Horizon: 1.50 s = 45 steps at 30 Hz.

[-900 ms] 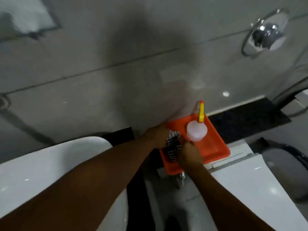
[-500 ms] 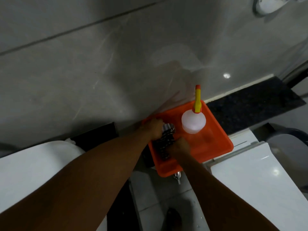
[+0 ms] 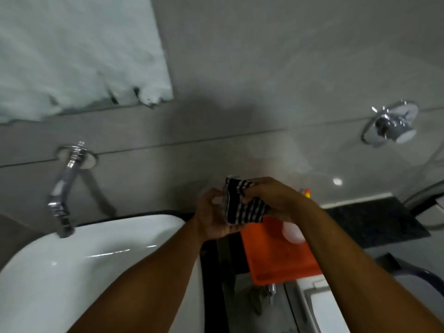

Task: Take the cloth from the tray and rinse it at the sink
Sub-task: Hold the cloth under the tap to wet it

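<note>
1. Wall and room: a grey tiled wall (image 3: 240, 80) fills the far side; a mirror panel (image 3: 72, 51) hangs at far left and a round chrome wall valve (image 3: 394, 127) sits at far right.
2. White ceramic sink basin (image 3: 84, 255): at near left, glossy, with a chrome wall-mounted tap (image 3: 63, 188) whose spout ends above its far rim.
3. Orange rectangular plastic tray (image 3: 274, 255): right of the sink, across a dark gap; a white plastic squeeze bottle (image 3: 292, 233), largely hidden by the right forearm, stands in it, with its yellow nozzle just showing past the right wrist.
4. Black-and-white striped cloth (image 3: 242, 205): bunched and folded, lifted clear of the tray, held in the air above the tray's far left corner, just right of the sink.
5. Right hand (image 3: 276, 198): fingers curled closed over the cloth's top and right side, clamping it.
6. Left hand (image 3: 213, 217): palm turned up beneath the cloth's left edge, fingers bent round the fabric, thumb pressed on its left face.
</note>
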Tool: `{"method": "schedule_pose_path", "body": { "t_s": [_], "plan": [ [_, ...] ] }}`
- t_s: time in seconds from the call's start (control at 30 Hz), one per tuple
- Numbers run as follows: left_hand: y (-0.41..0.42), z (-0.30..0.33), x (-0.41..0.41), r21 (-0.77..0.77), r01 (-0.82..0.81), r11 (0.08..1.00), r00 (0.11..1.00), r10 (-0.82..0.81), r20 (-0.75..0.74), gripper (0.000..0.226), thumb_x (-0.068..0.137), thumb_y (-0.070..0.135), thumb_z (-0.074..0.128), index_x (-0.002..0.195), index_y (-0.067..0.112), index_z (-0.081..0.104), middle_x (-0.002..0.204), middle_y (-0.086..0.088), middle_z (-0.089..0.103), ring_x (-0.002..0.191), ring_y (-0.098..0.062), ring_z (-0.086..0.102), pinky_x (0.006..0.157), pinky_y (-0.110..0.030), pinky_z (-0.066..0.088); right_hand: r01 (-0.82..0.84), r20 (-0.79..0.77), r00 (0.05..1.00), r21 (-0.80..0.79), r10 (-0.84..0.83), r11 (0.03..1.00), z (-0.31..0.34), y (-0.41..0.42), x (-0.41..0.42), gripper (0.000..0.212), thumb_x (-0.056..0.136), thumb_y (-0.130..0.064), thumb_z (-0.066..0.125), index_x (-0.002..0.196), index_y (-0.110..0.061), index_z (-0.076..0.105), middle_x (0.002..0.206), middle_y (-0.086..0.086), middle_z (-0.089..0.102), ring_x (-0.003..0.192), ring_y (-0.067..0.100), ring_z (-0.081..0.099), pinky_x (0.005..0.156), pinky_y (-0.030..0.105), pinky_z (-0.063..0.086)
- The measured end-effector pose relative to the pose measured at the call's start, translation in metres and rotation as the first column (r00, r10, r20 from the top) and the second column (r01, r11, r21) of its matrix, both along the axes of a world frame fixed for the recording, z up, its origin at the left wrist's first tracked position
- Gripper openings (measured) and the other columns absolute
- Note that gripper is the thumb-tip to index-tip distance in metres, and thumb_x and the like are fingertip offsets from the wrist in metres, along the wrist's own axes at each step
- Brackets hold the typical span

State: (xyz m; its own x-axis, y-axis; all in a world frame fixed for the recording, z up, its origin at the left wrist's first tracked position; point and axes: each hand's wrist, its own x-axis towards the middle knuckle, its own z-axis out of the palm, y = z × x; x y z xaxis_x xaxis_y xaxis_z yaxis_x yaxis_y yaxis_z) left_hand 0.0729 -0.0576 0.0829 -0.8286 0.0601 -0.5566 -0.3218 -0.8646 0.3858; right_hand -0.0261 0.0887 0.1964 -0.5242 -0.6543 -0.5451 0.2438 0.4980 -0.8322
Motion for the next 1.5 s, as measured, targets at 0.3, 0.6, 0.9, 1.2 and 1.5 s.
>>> {"method": "schedule_pose_path", "body": {
  "t_s": [0.3,0.6,0.9,1.2,1.5],
  "plan": [
    [-0.103,0.199,0.119,-0.571,-0.076,0.817,0.988,-0.014,-0.152,0.029,0.087,0.003,0.049,0.068,0.016,0.068,0.049,0.004,0.060,0.039,-0.009,0.055,0.040,-0.018,0.047,-0.057,-0.070,0.997,-0.244,0.041,0.968,0.115,-0.078,0.060,0.027,0.078,0.009,0.061,0.102,0.006,0.072,0.101,0.022,0.078,0.090,0.031,0.076,0.077,0.035,0.063],
    [-0.201,0.242,0.236,-0.935,-0.175,0.307,0.922,0.384,-0.046,0.017,0.077,-0.009,0.068,0.087,0.005,0.070,0.085,-0.019,0.073,0.066,-0.027,0.072,0.063,-0.039,0.062,0.008,-0.131,0.990,-0.311,-0.051,0.950,0.106,-0.212,0.161,0.023,0.077,-0.001,0.079,0.099,-0.001,0.074,0.101,0.019,0.077,0.089,0.032,0.076,0.085,0.046,0.062],
    [-0.178,0.184,0.201,-0.994,0.077,-0.082,0.948,0.316,0.047,0.040,0.087,0.041,0.065,0.116,0.014,0.071,0.113,-0.014,0.076,0.102,-0.029,0.071,0.082,-0.034,0.058,-0.043,-0.769,0.579,-0.359,-0.270,0.932,0.050,-0.230,0.183,0.020,0.087,-0.024,0.069,0.106,-0.016,0.068,0.110,0.008,0.069,0.104,0.026,0.065,0.087,0.027,0.051],
    [-0.190,0.182,0.186,-0.892,-0.035,0.451,0.917,0.369,0.151,0.034,0.085,0.033,0.070,0.106,0.007,0.074,0.096,-0.012,0.076,0.081,-0.024,0.076,0.070,-0.034,0.063,-0.168,-0.850,-0.527,0.083,-0.018,0.982,-0.003,-0.214,0.102,0.074,0.092,-0.038,0.055,0.153,-0.006,0.028,0.164,0.016,0.019,0.155,0.029,0.002,0.124,0.053,0.008],
    [-0.209,0.181,0.182,-0.525,-0.093,0.846,0.970,0.196,0.143,0.028,0.086,0.023,0.066,0.078,0.000,0.079,0.080,-0.018,0.076,0.072,-0.030,0.074,0.080,-0.045,0.059,-0.222,-0.745,-0.637,-0.067,-0.197,0.973,-0.025,-0.239,0.086,0.085,0.086,-0.046,0.057,0.153,-0.008,0.023,0.168,0.011,-0.007,0.155,0.029,-0.006,0.123,0.053,-0.001]
  ]
}}
